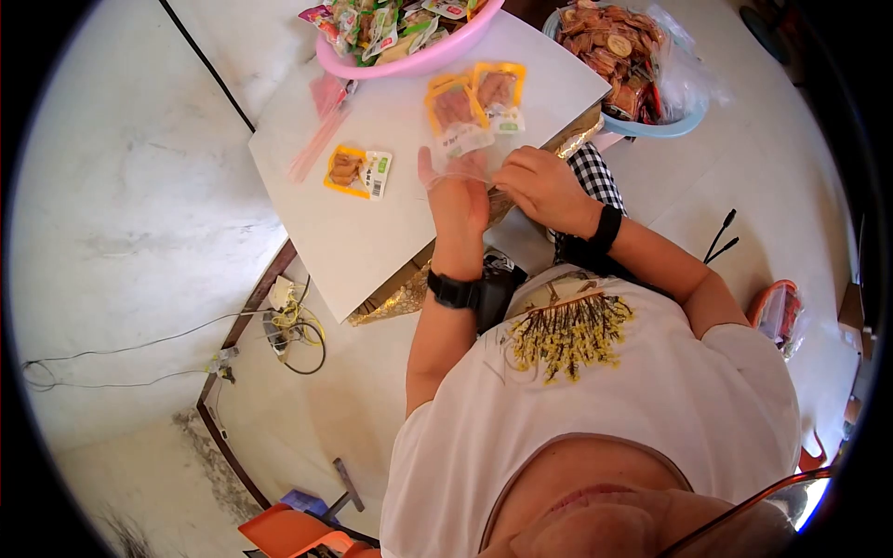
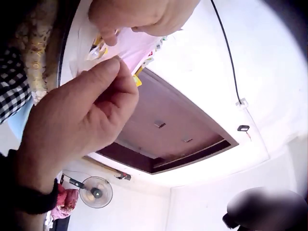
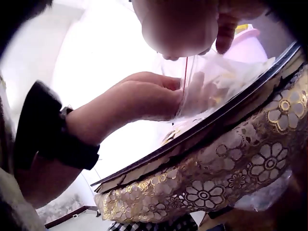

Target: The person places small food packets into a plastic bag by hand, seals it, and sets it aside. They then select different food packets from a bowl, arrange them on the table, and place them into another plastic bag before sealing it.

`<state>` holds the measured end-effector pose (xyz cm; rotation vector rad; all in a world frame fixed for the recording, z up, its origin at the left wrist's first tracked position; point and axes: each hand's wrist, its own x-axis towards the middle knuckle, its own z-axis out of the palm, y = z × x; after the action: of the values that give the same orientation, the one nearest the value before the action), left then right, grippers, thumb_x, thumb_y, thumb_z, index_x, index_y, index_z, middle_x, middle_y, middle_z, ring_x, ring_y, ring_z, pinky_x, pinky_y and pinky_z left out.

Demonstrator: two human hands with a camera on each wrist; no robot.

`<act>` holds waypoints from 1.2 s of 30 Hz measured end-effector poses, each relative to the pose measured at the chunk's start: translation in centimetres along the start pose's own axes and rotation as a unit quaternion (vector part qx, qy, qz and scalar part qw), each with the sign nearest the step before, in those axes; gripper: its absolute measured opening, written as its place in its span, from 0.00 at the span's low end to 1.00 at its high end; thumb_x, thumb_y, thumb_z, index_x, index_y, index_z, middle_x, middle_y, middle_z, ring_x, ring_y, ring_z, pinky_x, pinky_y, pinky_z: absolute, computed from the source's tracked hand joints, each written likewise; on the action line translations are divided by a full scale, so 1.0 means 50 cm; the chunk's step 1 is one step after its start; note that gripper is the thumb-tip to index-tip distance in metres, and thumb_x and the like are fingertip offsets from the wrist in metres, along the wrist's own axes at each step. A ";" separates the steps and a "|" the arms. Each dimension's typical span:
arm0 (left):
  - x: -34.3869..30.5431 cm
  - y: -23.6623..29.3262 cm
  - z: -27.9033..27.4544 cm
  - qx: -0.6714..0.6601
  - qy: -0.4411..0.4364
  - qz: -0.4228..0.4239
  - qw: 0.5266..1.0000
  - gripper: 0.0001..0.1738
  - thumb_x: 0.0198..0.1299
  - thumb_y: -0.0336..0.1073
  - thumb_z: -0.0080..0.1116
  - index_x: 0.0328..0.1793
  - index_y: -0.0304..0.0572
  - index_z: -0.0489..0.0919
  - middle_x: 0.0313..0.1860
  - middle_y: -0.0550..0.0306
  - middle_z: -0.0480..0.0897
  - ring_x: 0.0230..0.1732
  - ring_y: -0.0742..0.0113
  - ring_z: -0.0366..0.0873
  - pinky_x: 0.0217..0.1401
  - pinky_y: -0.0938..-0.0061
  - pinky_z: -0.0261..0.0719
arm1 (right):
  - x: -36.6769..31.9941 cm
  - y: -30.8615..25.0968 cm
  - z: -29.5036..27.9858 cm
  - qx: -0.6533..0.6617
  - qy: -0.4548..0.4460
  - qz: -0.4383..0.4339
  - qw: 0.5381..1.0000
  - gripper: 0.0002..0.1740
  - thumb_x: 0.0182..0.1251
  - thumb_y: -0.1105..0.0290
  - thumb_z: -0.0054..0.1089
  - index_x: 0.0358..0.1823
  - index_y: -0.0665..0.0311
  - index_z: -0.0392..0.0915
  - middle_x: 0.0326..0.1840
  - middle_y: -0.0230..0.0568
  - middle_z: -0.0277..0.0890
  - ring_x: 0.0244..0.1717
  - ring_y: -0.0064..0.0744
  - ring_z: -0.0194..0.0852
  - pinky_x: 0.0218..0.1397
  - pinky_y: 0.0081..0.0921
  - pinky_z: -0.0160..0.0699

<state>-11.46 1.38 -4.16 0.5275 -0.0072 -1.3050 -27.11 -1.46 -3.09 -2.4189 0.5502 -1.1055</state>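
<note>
A clear zip bag (image 3: 197, 91) with a red line along its mouth surrounds the fingers of my left hand (image 1: 458, 200), which reach into it over the table edge. Through the film, in the right wrist view, those fingers look extended. My right hand (image 1: 544, 189) pinches the bag's rim between thumb and fingertips, and the left wrist view shows this right hand (image 2: 91, 103) close up. Just beyond the bag are two yellow-edged food packets, a nearer one (image 1: 456, 107) that overlaps the film and a farther one (image 1: 499, 88). Another packet (image 1: 349, 172) lies to the left.
The white table (image 1: 307, 232) bears a pink basin (image 1: 409, 67) full of packets and some flat plastic bags with pinkish edges (image 1: 321, 130). At the right stands a blue basin (image 1: 660, 126) of brown packets. Cables (image 1: 296, 325) lie on the floor at left.
</note>
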 end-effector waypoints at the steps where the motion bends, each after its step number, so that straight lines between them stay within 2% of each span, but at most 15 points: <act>1: -0.018 -0.003 0.006 -0.014 -0.017 -0.008 1.000 0.26 0.70 0.34 0.45 0.72 0.39 0.57 0.61 0.53 0.71 0.55 0.56 0.72 0.51 0.63 0.75 | -0.001 0.001 -0.003 0.005 -0.002 0.002 1.000 0.06 0.56 0.74 0.61 0.36 0.63 0.76 0.34 0.41 0.72 0.37 0.44 0.72 0.38 0.36 0.73; 4: -0.032 -0.023 -0.022 0.199 -0.004 0.012 0.980 0.30 0.68 0.30 0.48 0.74 0.32 0.53 0.62 0.50 0.70 0.57 0.55 0.71 0.54 0.61 0.73 | 0.001 -0.006 -0.004 0.017 0.019 -0.009 1.000 0.06 0.55 0.74 0.60 0.34 0.61 0.74 0.32 0.40 0.70 0.35 0.43 0.71 0.36 0.35 0.73; 7: -0.031 -0.019 0.012 0.220 0.021 0.012 0.975 0.33 0.66 0.27 0.49 0.75 0.33 0.51 0.63 0.48 0.68 0.60 0.55 0.70 0.56 0.59 0.72 | 0.001 -0.014 -0.005 0.010 0.031 -0.017 0.999 0.06 0.53 0.75 0.60 0.33 0.60 0.73 0.31 0.39 0.69 0.35 0.42 0.71 0.36 0.34 0.73; 10: 0.048 -0.013 -0.018 0.195 -0.009 0.051 0.979 0.34 0.66 0.27 0.50 0.76 0.33 0.50 0.63 0.48 0.67 0.61 0.55 0.70 0.54 0.61 0.73 | -0.004 -0.005 -0.003 0.011 0.013 -0.012 1.000 0.07 0.55 0.76 0.59 0.36 0.62 0.76 0.34 0.41 0.71 0.37 0.44 0.72 0.39 0.35 0.74; 13: 0.050 -0.016 0.014 0.259 0.024 0.095 0.961 0.28 0.66 0.28 0.48 0.71 0.32 0.57 0.61 0.47 0.69 0.65 0.55 0.66 0.57 0.64 0.74 | -0.008 -0.001 -0.008 0.003 -0.008 0.003 1.000 0.07 0.56 0.77 0.59 0.38 0.64 0.77 0.36 0.43 0.72 0.39 0.46 0.73 0.41 0.36 0.75; 16: -0.010 0.008 0.007 0.223 -0.046 0.029 0.973 0.28 0.65 0.28 0.50 0.71 0.33 0.59 0.61 0.48 0.69 0.65 0.59 0.67 0.55 0.67 0.75 | 0.001 -0.006 -0.009 0.009 0.000 0.016 1.000 0.06 0.57 0.77 0.60 0.37 0.64 0.76 0.35 0.43 0.72 0.37 0.46 0.72 0.39 0.35 0.74; 17: -0.049 0.021 0.030 0.364 -0.010 0.041 0.930 0.20 0.65 0.30 0.52 0.63 0.35 0.69 0.51 0.50 0.77 0.51 0.64 0.78 0.45 0.70 0.79 | 0.003 -0.008 -0.008 0.013 0.013 0.016 1.000 0.06 0.56 0.77 0.60 0.36 0.63 0.76 0.34 0.42 0.71 0.36 0.45 0.72 0.38 0.35 0.73; 20: -0.126 0.122 0.036 0.586 0.012 -0.071 0.807 0.12 0.65 0.33 0.55 0.52 0.37 0.78 0.36 0.55 0.83 0.33 0.66 0.81 0.33 0.72 0.80 | 0.006 -0.005 -0.015 0.013 0.013 0.021 1.000 0.05 0.57 0.76 0.60 0.35 0.64 0.76 0.33 0.42 0.71 0.36 0.45 0.71 0.38 0.36 0.72; 22: -0.097 0.183 -0.054 0.672 0.053 0.108 0.731 0.10 0.65 0.36 0.56 0.42 0.36 0.81 0.23 0.58 0.82 0.21 0.66 0.79 0.25 0.71 0.79 | 0.009 -0.006 -0.016 0.012 0.012 0.023 1.000 0.06 0.56 0.76 0.61 0.35 0.64 0.75 0.33 0.42 0.71 0.36 0.45 0.71 0.37 0.36 0.72; 24: -0.064 0.253 -0.075 0.822 0.147 0.243 0.494 0.19 0.62 0.45 0.59 0.49 0.35 0.78 0.33 0.48 0.83 0.32 0.57 0.83 0.35 0.64 0.81 | 0.010 -0.007 -0.014 0.015 0.007 0.020 1.000 0.05 0.57 0.76 0.60 0.35 0.64 0.75 0.32 0.41 0.70 0.36 0.45 0.71 0.37 0.36 0.72; 27: -0.007 0.279 -0.077 0.874 0.241 0.268 0.326 0.35 0.54 0.58 0.63 0.61 0.42 0.74 0.57 0.33 0.75 0.54 0.46 0.77 0.49 0.55 0.76 | 0.008 -0.010 -0.013 0.012 -0.017 0.015 1.000 0.05 0.58 0.76 0.60 0.36 0.65 0.76 0.33 0.43 0.72 0.35 0.46 0.72 0.37 0.36 0.73; 30: 0.055 0.285 -0.050 0.864 0.290 0.131 0.390 0.43 0.50 0.61 0.64 0.71 0.52 0.66 0.70 0.30 0.59 0.69 0.43 0.63 0.60 0.43 0.66 | 0.003 -0.009 -0.014 0.010 -0.033 0.020 0.999 0.05 0.58 0.77 0.61 0.36 0.66 0.76 0.33 0.44 0.73 0.35 0.47 0.73 0.37 0.36 0.73; 33: 0.073 0.282 -0.022 0.914 0.233 0.039 0.330 0.45 0.49 0.58 0.66 0.73 0.58 0.64 0.72 0.31 0.56 0.72 0.44 0.58 0.61 0.34 0.60 | 0.001 -0.010 -0.022 -0.004 -0.035 0.018 0.999 0.05 0.57 0.78 0.61 0.36 0.66 0.76 0.32 0.44 0.73 0.34 0.47 0.73 0.37 0.36 0.73; 36: 0.101 0.305 -0.086 0.925 0.075 0.115 0.355 0.45 0.45 0.52 0.71 0.72 0.62 0.65 0.67 0.32 0.64 0.70 0.43 0.61 0.65 0.40 0.62 | 0.001 -0.008 -0.030 -0.015 -0.031 0.018 0.999 0.06 0.57 0.78 0.61 0.36 0.66 0.76 0.32 0.44 0.72 0.34 0.47 0.72 0.36 0.36 0.73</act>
<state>5.14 0.83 -3.71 2.4479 -1.5442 -0.3039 -28.19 -1.44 -1.95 -2.4491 0.5922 -1.0115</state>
